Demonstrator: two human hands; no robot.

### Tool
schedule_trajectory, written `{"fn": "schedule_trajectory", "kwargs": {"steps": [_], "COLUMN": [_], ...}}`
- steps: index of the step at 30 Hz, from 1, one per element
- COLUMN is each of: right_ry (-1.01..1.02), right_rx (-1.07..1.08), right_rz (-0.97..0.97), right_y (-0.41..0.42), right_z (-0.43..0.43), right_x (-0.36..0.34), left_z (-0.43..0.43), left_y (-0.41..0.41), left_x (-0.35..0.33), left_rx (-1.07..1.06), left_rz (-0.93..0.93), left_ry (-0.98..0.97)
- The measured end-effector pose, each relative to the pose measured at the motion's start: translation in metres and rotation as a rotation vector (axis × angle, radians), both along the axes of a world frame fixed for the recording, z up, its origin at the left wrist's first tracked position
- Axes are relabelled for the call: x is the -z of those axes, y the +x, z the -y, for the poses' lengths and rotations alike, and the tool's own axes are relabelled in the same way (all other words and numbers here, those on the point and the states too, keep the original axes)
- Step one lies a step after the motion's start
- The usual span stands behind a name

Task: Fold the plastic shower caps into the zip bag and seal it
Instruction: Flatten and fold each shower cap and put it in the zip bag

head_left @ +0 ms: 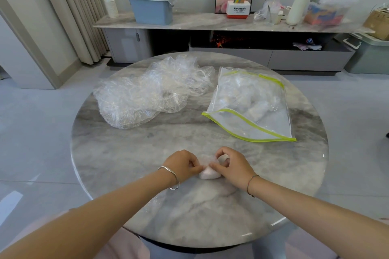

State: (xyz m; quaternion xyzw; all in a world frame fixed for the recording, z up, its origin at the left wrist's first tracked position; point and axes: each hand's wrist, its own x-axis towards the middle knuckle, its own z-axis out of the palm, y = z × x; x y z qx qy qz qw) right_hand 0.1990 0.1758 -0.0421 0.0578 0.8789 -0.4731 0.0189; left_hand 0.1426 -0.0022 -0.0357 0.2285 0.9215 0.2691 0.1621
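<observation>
grey-veined marble table (130, 153), lime-edged clear zip bag (271, 124)

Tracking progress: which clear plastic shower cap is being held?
The folded cap pinched between left hand and right hand; others lie in the crumpled pile or inside the green-edged zip bag.

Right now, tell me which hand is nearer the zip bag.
Right. The right hand lies on the person's side of the zip bag; the left hand is farther left, across the folded shower cap that both hands pinch.
</observation>
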Motion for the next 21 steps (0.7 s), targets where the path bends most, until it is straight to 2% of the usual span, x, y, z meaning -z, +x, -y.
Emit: {"fn": "schedule_trajectory", "kwargs": {"steps": [4, 6, 9, 12, 14, 17, 19, 21], "right_ry": [0.034, 0.011, -0.115, -0.250, -0.324, -0.196, -0.164, -0.034], "right_rx": [0.012, -0.012, 0.005, 0.070, 0.133, 0.187, 0.210, 0.171], "right_rz": [0.057, 0.147, 0.299, 0.320, 0.238, 0.027, -0.123, -0.299], "right_y": [-0.005, -0.009, -0.014, -0.014, -0.015, -0.015, -0.013, -0.012], "right_z": [0.000, 0.000, -0.001, -0.006, -0.012, -0.024, -0.032, -0.040], "right_x": [0.002, -0.001, -0.005, -0.016, -0.025, -0.029, -0.028, -0.025], "left_z": [0.000, 0.000, -0.003, -0.008, -0.011, -0.022, -0.036, -0.052], "left_y": [0.000, 0.000, -0.004, -0.014, -0.024, -0.039, -0.049, -0.058], "left_x": [0.005, 0.005, 0.000, -0.013, -0.023, -0.034, -0.037, -0.036], "left_rx": [-0.028, -0.030, 0.002, 0.006, -0.046, 0.004, 0.069, 0.106], "left_rz": [0.013, 0.009, 0.054, 0.039, -0.111, -0.404, -0.476, -0.486], "left_ry": [0.032, 0.037, 0.041, 0.149, 0.231, 0.233, 0.195, 0.106]}}
